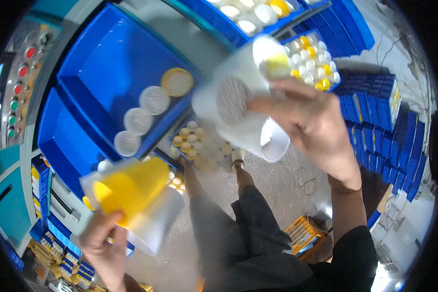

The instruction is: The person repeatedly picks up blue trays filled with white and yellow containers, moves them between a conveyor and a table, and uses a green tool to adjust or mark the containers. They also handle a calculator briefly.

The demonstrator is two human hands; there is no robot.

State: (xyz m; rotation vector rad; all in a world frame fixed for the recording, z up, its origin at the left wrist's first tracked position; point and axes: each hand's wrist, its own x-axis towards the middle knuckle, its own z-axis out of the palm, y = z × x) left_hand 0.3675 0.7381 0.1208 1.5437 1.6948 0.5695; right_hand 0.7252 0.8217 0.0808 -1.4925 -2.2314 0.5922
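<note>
My left hand (104,248) grips a yellow cylinder (143,187) and a whitish translucent cylinder (163,224) side by side, its thumb on the yellow one. Raised at the right, my right hand (316,129) is closed around several white cylinders (211,100). One has a grey, textured round end, and another shows yellow at its end. Both bundles are blurred, so their exact kind cannot be made out. Between the hands and beyond them, a blue tray (107,58) contains a row of upright round pieces (154,100), three white and one yellow-rimmed (177,82).
At the far left stands a panel (19,87) with red and green buttons. More white and yellow cylinders fill a tray (311,61) at the back right. Stacked blue trays (374,131) line the right side. An orange crate (301,236) and a filled tray (192,138) are on the floor.
</note>
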